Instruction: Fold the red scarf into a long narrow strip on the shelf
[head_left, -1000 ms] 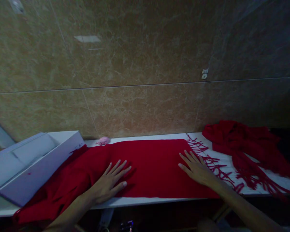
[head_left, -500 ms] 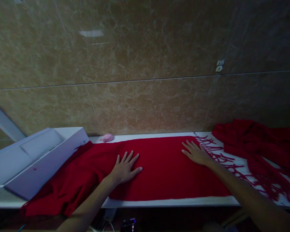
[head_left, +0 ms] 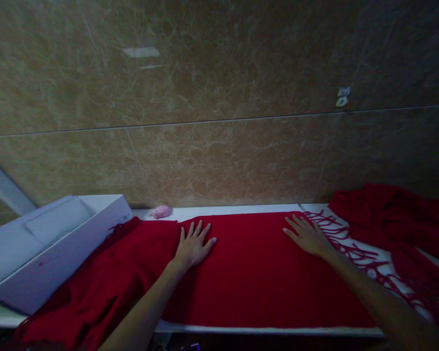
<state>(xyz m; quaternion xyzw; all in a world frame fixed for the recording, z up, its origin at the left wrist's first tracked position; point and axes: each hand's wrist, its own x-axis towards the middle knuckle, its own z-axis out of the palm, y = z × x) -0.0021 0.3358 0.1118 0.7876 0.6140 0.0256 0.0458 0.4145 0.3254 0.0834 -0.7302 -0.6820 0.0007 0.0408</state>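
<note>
A red fringed scarf [head_left: 256,273] lies spread on a white table [head_left: 241,209], smooth in the middle and rumpled at the left, where it hangs past the front edge. My left hand [head_left: 193,246] rests on its left-centre part with fingers spread. Near the fringed right end, my right hand [head_left: 309,236] lies open on the cloth, fingers apart. Neither hand grips the fabric. Red tassels [head_left: 347,243] fan out over the white surface beyond my right hand.
At the left stands an open white box [head_left: 66,258], touching the rumpled cloth. A small pink object [head_left: 161,211] sits by the wall. Bunched red fringed fabric [head_left: 395,219] lies at the right. A marble-patterned wall [head_left: 219,161] rises behind the table.
My left hand has shifted slightly up the cloth, towards the wall. My right hand stays by the fringed end. The camera view has tilted and moved a little.
</note>
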